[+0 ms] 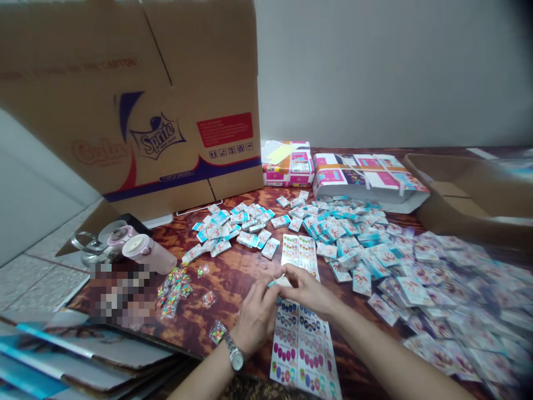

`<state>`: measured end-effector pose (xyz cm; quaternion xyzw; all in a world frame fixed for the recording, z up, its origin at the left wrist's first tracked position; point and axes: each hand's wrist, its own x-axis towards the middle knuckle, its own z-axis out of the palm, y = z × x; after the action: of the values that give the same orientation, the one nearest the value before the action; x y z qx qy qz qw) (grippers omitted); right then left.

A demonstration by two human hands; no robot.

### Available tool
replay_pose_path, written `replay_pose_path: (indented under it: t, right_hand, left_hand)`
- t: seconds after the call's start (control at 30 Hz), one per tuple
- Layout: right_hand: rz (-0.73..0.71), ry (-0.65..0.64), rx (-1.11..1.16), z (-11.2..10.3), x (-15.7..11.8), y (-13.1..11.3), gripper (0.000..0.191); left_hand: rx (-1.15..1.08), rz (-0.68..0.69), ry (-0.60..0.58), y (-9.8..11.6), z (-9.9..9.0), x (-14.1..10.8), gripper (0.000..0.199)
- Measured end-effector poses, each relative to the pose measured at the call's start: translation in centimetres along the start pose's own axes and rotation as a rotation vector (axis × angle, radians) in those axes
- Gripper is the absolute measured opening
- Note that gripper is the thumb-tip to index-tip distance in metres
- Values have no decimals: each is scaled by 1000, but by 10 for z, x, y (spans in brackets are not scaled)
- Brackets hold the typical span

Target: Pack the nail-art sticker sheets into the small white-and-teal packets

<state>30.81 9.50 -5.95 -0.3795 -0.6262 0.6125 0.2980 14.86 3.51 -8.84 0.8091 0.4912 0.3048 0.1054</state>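
My left hand [256, 316], with a watch on the wrist, and my right hand [306, 289] meet over the table's front middle. Between their closed fingers is a small white and blue box [283, 281], partly hidden by the fingers. Beneath the hands lies a long printed sheet [306, 350] with rows of colourful nail designs. Small clear packets of colourful pieces [175, 289] lie left of my left hand, with a few single ones nearer to it. Many similar small boxes [333, 228] are piled beyond and to the right of my hands.
A large Sprite carton [166, 111] stands at the back left. Near it are a pink cup [152, 255] and a metal kettle [94, 250]. Wrapped packages [362, 175] sit at the back, an open carton [466, 194] at the right. Flat printed cardboard [75, 355] fills the lower left.
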Motion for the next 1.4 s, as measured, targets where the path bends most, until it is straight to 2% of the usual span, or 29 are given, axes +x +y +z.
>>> replay_pose_path:
  t: [0.2, 0.47, 0.57, 0.73, 0.83, 0.97, 1.1, 1.2, 1.3, 1.4]
  right_hand:
    - [-111, -58, 13, -2, -9, -5, 28]
    - [-180, 221, -289, 16, -14, -9, 18]
    - [-224, 242, -278, 18, -16, -12, 21]
    - [-119, 251, -89, 23, -11, -4, 21]
    - [-88, 306, -74, 27, -9, -1, 17]
    - [-215, 381, -299, 32, -14, -4, 18]
    - [-378, 393, -490, 41, -22, -3, 32]
    - [-438, 412, -550, 49, -26, 3, 41]
    - [-382, 383, -496, 48, -26, 9, 41]
    - [-293, 321, -366, 27, -16, 9, 33]
  left_hand:
    - [-104, -129, 3, 2, -9, 4, 39]
    - [-56, -88, 61, 5, -3, 3, 40]
    - [-20, -105, 93, 3, -2, 2, 43]
    - [38, -149, 128, 3, 0, -1, 51]
    - [95, -169, 100, 4, 3, -2, 57]
    - [201, -159, 57, 6, 8, -3, 61]
    - [279, -160, 36, 6, 12, -4, 65]
    - [253, -188, 7, 6, 14, -4, 67]
    - [174, -224, -10, 6, 14, 1, 66]
    - [52, -213, -34, 8, 11, 10, 66]
